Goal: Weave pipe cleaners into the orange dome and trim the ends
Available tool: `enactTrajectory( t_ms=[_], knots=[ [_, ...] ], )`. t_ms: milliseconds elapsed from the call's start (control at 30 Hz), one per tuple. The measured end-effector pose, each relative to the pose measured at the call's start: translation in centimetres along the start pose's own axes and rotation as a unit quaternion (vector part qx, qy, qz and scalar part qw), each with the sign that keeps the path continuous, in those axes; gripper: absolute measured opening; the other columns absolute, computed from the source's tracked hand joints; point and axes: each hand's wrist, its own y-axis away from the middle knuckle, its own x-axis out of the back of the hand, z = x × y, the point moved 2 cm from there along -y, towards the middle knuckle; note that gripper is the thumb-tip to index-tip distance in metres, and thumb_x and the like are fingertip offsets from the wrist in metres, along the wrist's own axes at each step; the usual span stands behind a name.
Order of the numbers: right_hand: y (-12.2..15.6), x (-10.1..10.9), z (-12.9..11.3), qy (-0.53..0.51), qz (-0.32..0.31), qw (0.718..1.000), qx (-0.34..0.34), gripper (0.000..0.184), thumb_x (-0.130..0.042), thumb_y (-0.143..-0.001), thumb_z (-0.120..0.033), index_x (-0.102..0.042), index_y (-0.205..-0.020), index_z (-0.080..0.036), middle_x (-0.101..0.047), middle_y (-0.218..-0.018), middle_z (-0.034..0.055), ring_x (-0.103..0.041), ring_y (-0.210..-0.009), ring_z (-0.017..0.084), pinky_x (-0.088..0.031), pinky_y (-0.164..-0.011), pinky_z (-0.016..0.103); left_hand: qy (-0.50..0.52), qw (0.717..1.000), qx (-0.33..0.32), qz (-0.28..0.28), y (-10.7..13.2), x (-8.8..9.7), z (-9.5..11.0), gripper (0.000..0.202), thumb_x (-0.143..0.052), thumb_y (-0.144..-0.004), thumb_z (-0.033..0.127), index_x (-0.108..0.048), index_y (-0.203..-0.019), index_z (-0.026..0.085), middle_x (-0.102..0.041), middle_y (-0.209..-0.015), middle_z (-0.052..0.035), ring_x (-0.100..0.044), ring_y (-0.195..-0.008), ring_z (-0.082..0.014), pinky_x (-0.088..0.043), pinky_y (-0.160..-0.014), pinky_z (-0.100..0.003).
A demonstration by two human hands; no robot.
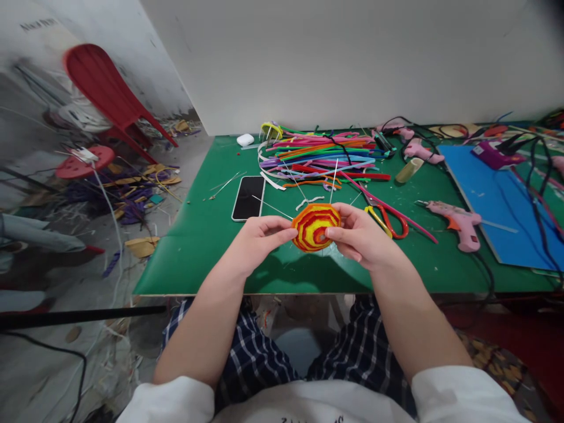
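Between my hands, above the front part of the green table, is a round disc (315, 228) woven from yellow, red and orange pipe cleaners in rings. Thin pale wires stick out of its far edge like spokes. My left hand (267, 239) pinches the disc's left edge between thumb and fingers. On the other side, my right hand (359, 235) grips the right edge, its thumb on the front face near the small centre. A black-screened phone (248, 198) lies just beyond my left hand. Scissors (388, 220) with orange and yellow handles lie beyond my right hand.
A heap of coloured pipe cleaners (326, 154) spreads across the back of the green table (198, 247). To the right are a pink glue gun (458, 222), a blue board (480, 194) and black cables. A white earbud case (245, 140) sits at the back left.
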Motion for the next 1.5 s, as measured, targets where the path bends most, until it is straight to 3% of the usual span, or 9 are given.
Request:
enactTrajectory(
  t_ms=[233, 467, 567, 733, 800, 900, 1033, 1167, 1500],
  knots=[
    [-0.4, 0.2, 0.4, 0.018, 0.024, 1.0, 0.002, 0.03, -0.068, -0.066, -0.027, -0.054, -0.091, -0.019, -0.059, -0.064, -0.0048, -0.032, -0.025, -0.002, -0.016, -0.022, 0.011, -0.009, 0.984, -0.073, 0.161, 0.3, 0.0, 0.2, 0.013, -0.067, -0.065, 0.027, -0.065, -0.073, 0.017, -0.067, -0.07, 0.0001, -0.062, -0.068, -0.0133, -0.048, -0.064, -0.023],
    [-0.6, -0.2, 0.9, -0.002, 0.0, 1.0, -0.016, 0.031, -0.067, -0.066, -0.027, -0.053, -0.093, -0.018, -0.059, -0.066, -0.0044, -0.03, -0.025, -0.003, -0.014, -0.022, 0.012, 0.009, 0.989, -0.083, 0.124, -0.2, -0.5, -0.5, 0.02, -0.065, -0.067, 0.027, -0.06, -0.084, 0.017, -0.065, -0.067, 0.0005, -0.061, -0.063, -0.0117, -0.048, -0.057, -0.021],
    [-0.9, 0.0, 1.2, -0.025, 0.011, 0.999, -0.02, 0.03, -0.067, -0.066, -0.027, -0.053, -0.092, -0.018, -0.059, -0.065, -0.0051, -0.03, -0.025, -0.003, -0.015, -0.023, 0.012, -0.047, 0.985, -0.097, 0.133, 0.1, -0.5, -0.1, 0.022, -0.061, -0.072, 0.026, -0.059, -0.092, 0.018, -0.065, -0.069, 0.0005, -0.062, -0.065, -0.0118, -0.048, -0.06, -0.022],
    [-1.4, 0.9, 1.3, -0.127, 0.087, 0.988, 0.006, 0.025, -0.067, -0.067, -0.027, -0.05, -0.084, -0.019, -0.059, -0.065, -0.0069, -0.031, -0.025, -0.004, -0.016, -0.024, 0.01, -0.233, 0.917, -0.161, 0.279, 1.8, -0.3, 1.3, 0.016, -0.053, -0.078, 0.026, -0.063, -0.089, 0.02, -0.067, -0.076, 0.0005, -0.062, -0.071, -0.0115, -0.046, -0.067, -0.022],
    [-1.5, 1.1, 1.3, -0.169, 0.102, 0.98, 0.011, 0.024, -0.067, -0.067, -0.026, -0.049, -0.081, -0.019, -0.059, -0.066, -0.0072, -0.03, -0.025, -0.004, -0.016, -0.024, 0.009, -0.267, 0.918, -0.153, 0.252, 1.9, -0.7, 1.1, 0.016, -0.053, -0.078, 0.03, -0.065, -0.084, 0.02, -0.068, -0.076, 0.0007, -0.062, -0.071, -0.0122, -0.045, -0.068, -0.022],
    [-1.7, 0.8, 1.5, -0.201, 0.104, 0.974, 0.015, 0.023, -0.067, -0.067, -0.025, -0.049, -0.08, -0.018, -0.059, -0.066, -0.0077, -0.031, -0.025, -0.004, -0.017, -0.024, 0.009, -0.244, 0.946, -0.114, 0.181, 0.8, -1.7, -0.3, 0.023, -0.056, -0.075, 0.035, -0.066, -0.089, 0.02, -0.068, -0.089, -0.0025, -0.061, -0.084, -0.0167, -0.045, -0.075, -0.026],
    [-1.9, -0.1, 2.1, -0.177, 0.092, 0.98, 0.016, 0.025, -0.066, -0.068, -0.027, -0.05, -0.085, -0.019, -0.058, -0.066, -0.0072, -0.034, -0.026, -0.003, -0.021, -0.025, 0.01, -0.016, 0.994, -0.058, 0.094, -0.7, -2.7, -2.2, 0.028, -0.06, -0.072, 0.033, -0.064, -0.093, 0.015, -0.068, -0.091, -0.0047, -0.061, -0.084, -0.0176, -0.046, -0.077, -0.029],
    [-1.9, -0.8, 2.7, -0.145, 0.081, 0.986, 0.027, 0.025, -0.065, -0.069, -0.029, -0.049, -0.087, -0.019, -0.056, -0.063, -0.0083, -0.035, -0.027, -0.002, -0.021, -0.025, 0.011, 0.094, 0.991, -0.024, 0.089, -1.0, -2.7, -2.6, 0.024, -0.066, -0.067, 0.029, -0.065, -0.086, 0.014, -0.068, -0.085, -0.0041, -0.062, -0.078, -0.0164, -0.046, -0.074, -0.028],
    [-1.7, -1.1, 2.8, -0.127, 0.094, 0.987, 0.033, 0.027, -0.066, -0.068, -0.029, -0.049, -0.086, -0.019, -0.055, -0.064, -0.0084, -0.029, -0.026, -0.004, -0.017, -0.025, 0.01, 0.125, 0.988, 0.01, 0.093, -0.9, -2.7, -2.8, 0.026, -0.068, -0.065, 0.031, -0.067, -0.084, 0.013, -0.069, -0.081, -0.0051, -0.062, -0.074, -0.0158, -0.046, -0.072, -0.028]
  ],
)
